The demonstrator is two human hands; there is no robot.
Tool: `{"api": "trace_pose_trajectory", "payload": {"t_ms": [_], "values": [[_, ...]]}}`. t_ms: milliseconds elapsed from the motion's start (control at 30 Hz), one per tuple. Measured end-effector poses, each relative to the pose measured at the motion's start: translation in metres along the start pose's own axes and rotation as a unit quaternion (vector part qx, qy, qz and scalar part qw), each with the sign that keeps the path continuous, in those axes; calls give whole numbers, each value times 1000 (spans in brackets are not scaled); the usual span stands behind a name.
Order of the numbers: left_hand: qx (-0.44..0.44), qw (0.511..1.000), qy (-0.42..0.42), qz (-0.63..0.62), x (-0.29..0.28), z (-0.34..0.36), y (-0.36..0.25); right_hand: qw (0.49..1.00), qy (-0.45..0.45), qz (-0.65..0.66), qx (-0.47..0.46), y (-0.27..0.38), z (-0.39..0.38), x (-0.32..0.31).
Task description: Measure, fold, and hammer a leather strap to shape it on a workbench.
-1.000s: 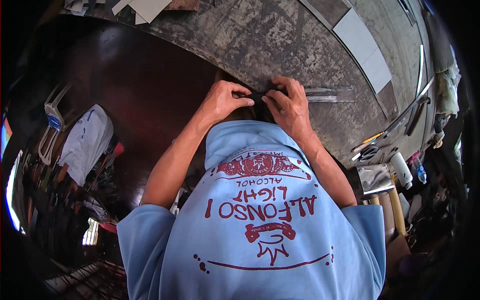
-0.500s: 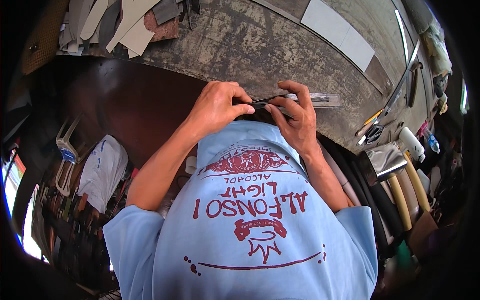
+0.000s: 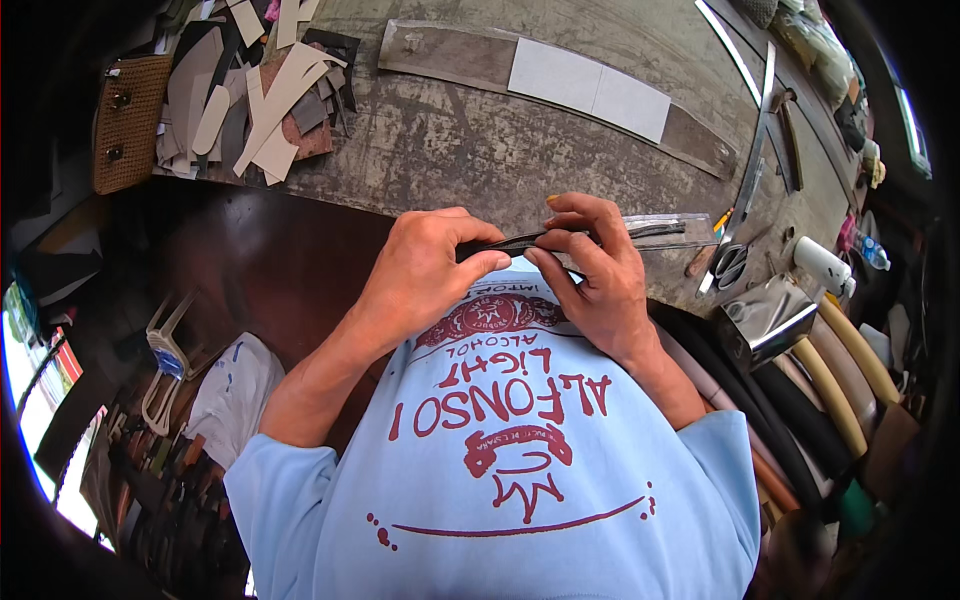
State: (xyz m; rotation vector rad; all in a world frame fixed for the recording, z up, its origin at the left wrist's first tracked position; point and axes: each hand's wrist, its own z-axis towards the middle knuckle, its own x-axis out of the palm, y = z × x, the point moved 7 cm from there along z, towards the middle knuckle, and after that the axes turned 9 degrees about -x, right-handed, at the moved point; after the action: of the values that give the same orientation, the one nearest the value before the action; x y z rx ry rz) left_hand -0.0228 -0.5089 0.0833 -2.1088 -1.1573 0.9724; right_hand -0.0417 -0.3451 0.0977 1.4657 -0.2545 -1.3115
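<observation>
Between my hands, close to my chest at the table's near edge, is a narrow black strip, its exact kind unclear. My left hand pinches its left part between thumb and fingers. My right hand pinches it a short way to the right, with the index finger raised and bent. Beyond the right fingers sticks out a flat, clear plastic-like piece with a dark strip along it. Fingers hide part of the black strip.
On the worn table lies a long curved grey piece with white panels. Scraps are heaped at far left beside a woven brown piece. Scissors, a metal ruler and a white roll lie right; material rolls stand below.
The view has shifted, showing more of the table. Both hands and the strip sit slightly lower in the picture, and my right index finger is lifted a little. The pinch of both hands continues.
</observation>
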Motion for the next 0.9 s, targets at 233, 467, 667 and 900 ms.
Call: {"api": "trace_pose_trajectory", "payload": {"t_ms": [233, 467, 667, 900], "values": [[-40, 998, -18, -38, 12, 3, -14, 999, 8, -10, 33, -2, 1, -28], [-13, 999, 6, -43, 4, 16, -25, 994, -39, -19, 98, 0, 5, -33], [12, 998, 49, -46, -4, 24, -27, 989, -53, -37, 133, 7, 11, -30], [48, 997, 67, -11, -10, 29, -32, 989, -57, -75, 112, 15, 19, -28]]}}
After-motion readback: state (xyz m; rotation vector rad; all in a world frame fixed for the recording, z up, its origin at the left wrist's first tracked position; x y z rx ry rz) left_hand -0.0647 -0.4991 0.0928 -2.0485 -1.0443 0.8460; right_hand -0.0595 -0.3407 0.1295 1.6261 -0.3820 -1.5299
